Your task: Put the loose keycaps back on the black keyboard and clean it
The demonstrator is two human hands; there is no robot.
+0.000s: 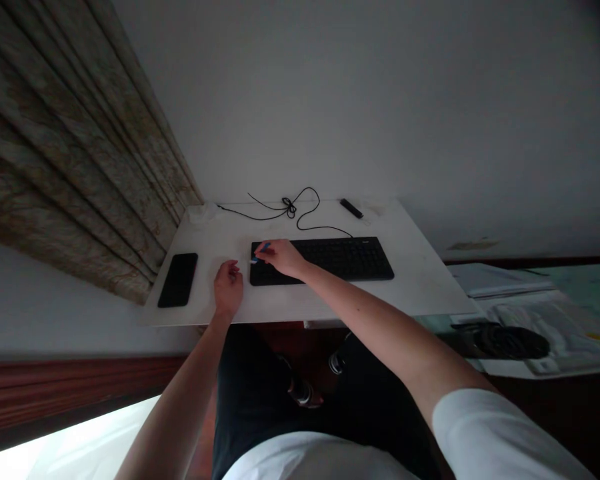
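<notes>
A black keyboard (345, 259) lies lengthwise on the white table (290, 308). Over its left end, my right hand (280, 257) pinches a small blue-handled brush (263, 250), whose pale tip points down and left at the keys. The hand hides part of the keys beneath it. Just left of the keyboard, my left hand (229, 287) rests on the tabletop with its fingers loosely curled and slightly apart. I see nothing in it. A black phone (178, 280) lies flat to the left of that hand.
The keyboard's black cable (290, 208) lies bundled behind it. Near the wall is a short black stick-like object (351, 208). A curtain (105, 133) hangs along the left side. To the right, a lower surface bears papers and a dark bundled item (510, 340).
</notes>
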